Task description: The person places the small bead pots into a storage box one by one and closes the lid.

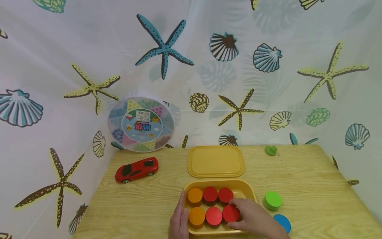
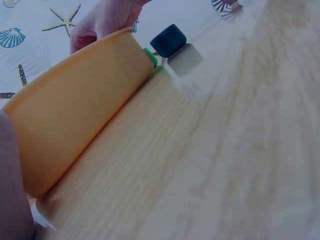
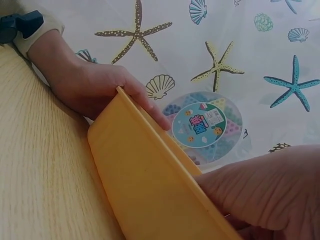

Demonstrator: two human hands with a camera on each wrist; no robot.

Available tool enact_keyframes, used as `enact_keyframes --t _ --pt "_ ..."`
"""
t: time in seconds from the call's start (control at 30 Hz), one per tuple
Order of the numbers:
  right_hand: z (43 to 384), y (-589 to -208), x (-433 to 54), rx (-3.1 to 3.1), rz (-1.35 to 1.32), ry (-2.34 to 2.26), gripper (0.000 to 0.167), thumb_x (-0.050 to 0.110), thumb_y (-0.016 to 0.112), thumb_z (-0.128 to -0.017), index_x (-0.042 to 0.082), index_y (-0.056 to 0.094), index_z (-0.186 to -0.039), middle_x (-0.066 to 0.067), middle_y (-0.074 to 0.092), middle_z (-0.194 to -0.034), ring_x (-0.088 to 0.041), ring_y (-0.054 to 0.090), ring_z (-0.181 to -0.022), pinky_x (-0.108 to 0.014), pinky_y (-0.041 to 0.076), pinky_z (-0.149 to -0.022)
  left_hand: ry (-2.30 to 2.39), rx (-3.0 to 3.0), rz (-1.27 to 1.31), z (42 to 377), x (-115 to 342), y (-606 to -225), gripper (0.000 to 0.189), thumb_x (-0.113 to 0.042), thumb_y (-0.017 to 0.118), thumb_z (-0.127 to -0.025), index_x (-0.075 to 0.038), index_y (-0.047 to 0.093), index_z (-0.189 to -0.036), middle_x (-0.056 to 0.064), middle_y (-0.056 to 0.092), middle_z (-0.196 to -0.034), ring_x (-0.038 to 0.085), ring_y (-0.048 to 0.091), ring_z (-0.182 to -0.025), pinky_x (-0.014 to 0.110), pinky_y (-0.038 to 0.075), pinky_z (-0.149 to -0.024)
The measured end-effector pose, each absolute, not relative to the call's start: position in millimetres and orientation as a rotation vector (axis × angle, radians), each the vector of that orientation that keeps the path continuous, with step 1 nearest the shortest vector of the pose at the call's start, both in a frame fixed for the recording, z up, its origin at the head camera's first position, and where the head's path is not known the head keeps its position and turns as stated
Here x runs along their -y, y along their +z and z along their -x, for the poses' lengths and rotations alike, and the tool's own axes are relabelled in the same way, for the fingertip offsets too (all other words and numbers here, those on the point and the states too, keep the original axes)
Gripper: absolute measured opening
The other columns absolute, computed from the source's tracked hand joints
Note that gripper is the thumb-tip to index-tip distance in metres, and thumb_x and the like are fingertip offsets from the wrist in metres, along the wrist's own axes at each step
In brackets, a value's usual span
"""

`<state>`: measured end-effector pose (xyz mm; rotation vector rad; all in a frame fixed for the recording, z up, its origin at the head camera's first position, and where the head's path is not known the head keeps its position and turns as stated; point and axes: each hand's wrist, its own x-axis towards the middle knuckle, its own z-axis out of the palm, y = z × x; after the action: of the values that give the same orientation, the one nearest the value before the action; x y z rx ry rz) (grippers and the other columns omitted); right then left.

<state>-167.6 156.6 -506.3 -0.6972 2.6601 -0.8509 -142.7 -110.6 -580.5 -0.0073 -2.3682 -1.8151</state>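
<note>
A yellow-orange plastic box (image 1: 250, 192) holds several round blocks in two rows: an orange block (image 1: 195, 196) and two red blocks in the far row, an orange block (image 1: 196, 216) and two red blocks in the near row. My right hand (image 1: 253, 217) reaches over the near right side and pinches the right red block (image 1: 230, 213) of the near row between thumb and fingers. At the box's left end, my left hand (image 1: 180, 219) rests against the wall, its fingers straight along the outside. In the right wrist view the box wall (image 3: 145, 175) hides the blocks.
Right of the box lie a green round block (image 1: 273, 200) and a blue one (image 1: 282, 223), partly behind the right forearm. Behind the box is a yellow lid (image 1: 216, 161). A red toy car (image 1: 136, 170), a round board-game case (image 1: 141, 124) and a small green object (image 1: 271, 150) stand farther back.
</note>
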Motion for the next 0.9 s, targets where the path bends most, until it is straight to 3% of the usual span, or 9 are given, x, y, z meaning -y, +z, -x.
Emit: enact_keyframes --t 0.23,0.43,0.63,0.77,0.9 --pt "169.9 -508.5 -155.9 -2.698 0.679 -0.776 0.063 0.047 0.088 -0.081 0.005 0.068 -0.124 0.007 0.068 -0.102 -0.008 0.054 -0.083 -0.026 0.052 -0.072 -1.812 2.381 0.003 143.4 110.3 -580.4 0.052 -0.010 0.038 -0.113 -0.008 0.032 -0.164 0.001 0.034 -0.169 0.016 0.030 -0.154 0.006 0.019 -0.117" --pt "168.7 -507.5 -158.4 -2.676 0.717 -0.821 0.057 0.046 0.086 -0.085 0.007 0.068 -0.123 0.009 0.066 -0.100 -0.008 0.054 -0.082 -0.025 0.052 -0.071 -1.816 2.386 -0.006 143.6 110.1 -580.2 0.052 -0.009 0.037 -0.113 -0.009 0.032 -0.164 0.002 0.034 -0.169 0.017 0.030 -0.154 0.006 0.018 -0.117" --pt "162.8 -504.4 -167.4 -2.666 0.762 -0.993 0.049 0.042 0.078 -0.094 0.010 0.066 -0.129 0.002 0.070 -0.118 -0.018 0.066 -0.101 -0.039 0.060 -0.089 -1.821 2.384 -0.006 142.3 109.9 -579.5 0.052 -0.009 0.038 -0.113 -0.008 0.032 -0.164 0.002 0.034 -0.169 0.017 0.030 -0.154 0.007 0.018 -0.117" --pt "160.8 -505.6 -176.0 -2.732 0.786 -1.168 0.045 0.034 0.075 -0.098 0.007 0.065 -0.133 -0.006 0.070 -0.127 -0.028 0.067 -0.112 -0.047 0.060 -0.095 -1.814 2.387 -0.004 142.4 109.6 -578.2 0.052 -0.009 0.038 -0.113 -0.007 0.032 -0.164 0.002 0.034 -0.169 0.016 0.030 -0.154 0.006 0.018 -0.117" --pt "160.6 -504.9 -186.2 -2.902 0.853 -1.258 0.038 0.017 0.080 -0.094 0.006 0.067 -0.128 -0.006 0.072 -0.121 -0.025 0.069 -0.108 -0.043 0.062 -0.090 -1.816 2.386 -0.010 142.4 109.1 -577.8 0.051 -0.010 0.038 -0.113 -0.008 0.032 -0.164 0.001 0.034 -0.168 0.016 0.030 -0.154 0.006 0.019 -0.117"
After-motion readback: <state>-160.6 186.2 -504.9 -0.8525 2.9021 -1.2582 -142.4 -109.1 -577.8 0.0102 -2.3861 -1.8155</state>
